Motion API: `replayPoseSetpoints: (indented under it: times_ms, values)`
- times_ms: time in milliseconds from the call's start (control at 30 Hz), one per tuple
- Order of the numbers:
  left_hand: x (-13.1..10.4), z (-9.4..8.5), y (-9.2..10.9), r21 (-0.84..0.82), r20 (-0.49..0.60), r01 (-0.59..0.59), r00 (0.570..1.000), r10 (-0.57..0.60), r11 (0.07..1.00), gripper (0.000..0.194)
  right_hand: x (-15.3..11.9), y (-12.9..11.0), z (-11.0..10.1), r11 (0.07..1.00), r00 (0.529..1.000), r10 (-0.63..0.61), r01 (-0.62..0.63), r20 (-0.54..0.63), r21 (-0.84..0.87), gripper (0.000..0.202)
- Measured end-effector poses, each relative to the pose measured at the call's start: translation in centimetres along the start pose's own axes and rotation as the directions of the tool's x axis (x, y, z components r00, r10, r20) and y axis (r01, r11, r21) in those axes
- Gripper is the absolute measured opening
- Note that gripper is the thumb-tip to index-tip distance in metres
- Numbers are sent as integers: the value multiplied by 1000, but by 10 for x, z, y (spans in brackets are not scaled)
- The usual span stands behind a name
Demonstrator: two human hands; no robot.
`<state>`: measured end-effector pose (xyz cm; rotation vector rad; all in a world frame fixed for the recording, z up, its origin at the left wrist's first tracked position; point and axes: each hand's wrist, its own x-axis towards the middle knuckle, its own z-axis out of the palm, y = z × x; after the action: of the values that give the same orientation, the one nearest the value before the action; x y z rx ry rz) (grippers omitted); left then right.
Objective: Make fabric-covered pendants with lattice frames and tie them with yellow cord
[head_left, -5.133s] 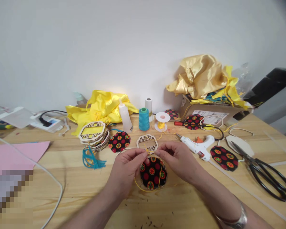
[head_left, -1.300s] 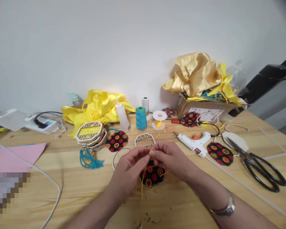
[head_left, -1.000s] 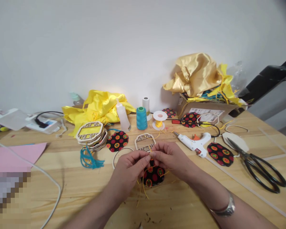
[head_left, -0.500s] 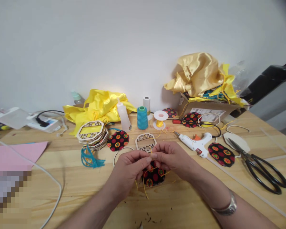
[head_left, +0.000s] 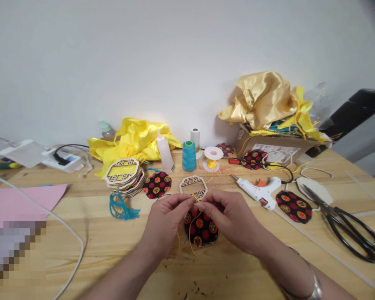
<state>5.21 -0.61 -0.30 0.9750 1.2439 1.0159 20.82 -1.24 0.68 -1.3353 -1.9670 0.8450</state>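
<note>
My left hand (head_left: pixel 171 212) and my right hand (head_left: pixel 229 212) meet at the middle of the table, thumbs and fingertips pinched together on a thin yellow cord (head_left: pixel 191 231). Loose ends of the cord hang below the fingers. Beneath them lies a black fabric piece (head_left: pixel 203 227) with red and orange flower circles, partly covered by my hands. Just beyond my fingertips is a wooden lattice frame (head_left: pixel 185 184), its near edge close to the cord. A yellow strand runs from near the frame toward a white spool of yellow cord (head_left: pixel 211 162).
Behind stand a teal thread cone (head_left: pixel 189 157) and a white squeeze bottle (head_left: pixel 165 154). Left are stacked lattice frames (head_left: pixel 121 171) and a teal tassel (head_left: pixel 122 206). Right lie a glue gun (head_left: pixel 258 189) and black scissors (head_left: pixel 346 225). A cardboard box (head_left: pixel 268 143) holds fabric scraps.
The view has shifted slightly, so the table items sit a little farther right. My hands stay pinched together on the cord, with the right wrist lower and the fingers slightly rearranged.
</note>
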Motion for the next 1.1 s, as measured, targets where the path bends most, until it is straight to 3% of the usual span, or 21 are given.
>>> replayPoseSetpoints:
  times_ms: [100,200,300,367,433,500,533,600,700,800,967,1100]
  values:
    - [-1,1,-1,-102,-17,65,998,-67,993,14,-8,-3,11,924,975,-205,222,88,-312,21]
    - [-2,3,-1,-242,9,150,988,-152,959,16,-13,-3,20,707,882,-388,471,267,-527,19]
    - [-1,2,-2,-303,14,160,986,-163,940,16,-15,-3,20,592,799,-476,601,369,-537,20]
    - [0,2,-3,-315,0,145,988,-153,938,15,-14,-5,15,663,792,-507,611,340,-433,16]
    - [1,1,-4,-311,-9,134,990,-144,941,15,-11,-5,9,825,867,-471,499,164,-266,20]
    - [1,1,-5,-274,-4,122,992,-128,954,15,-6,-4,5,958,955,-284,280,-81,-53,20]
    - [0,1,-6,-251,2,111,993,-114,962,15,-4,-2,4,983,976,-155,168,-153,72,18]
    - [-1,1,-6,-192,25,92,996,-89,977,13,2,1,6,952,990,75,-34,-123,305,13]
    - [-3,3,-4,-140,95,76,993,-63,987,9,7,6,11,826,972,210,-236,109,513,16]
    - [-6,6,-1,-116,177,85,982,-63,990,8,7,6,14,771,952,257,-305,165,558,14]
    - [-8,6,1,-80,157,89,985,-76,993,8,7,7,11,872,967,247,-248,59,422,14]
    - [-7,5,0,-92,168,116,981,-99,989,13,8,7,9,882,969,242,-237,41,407,14]
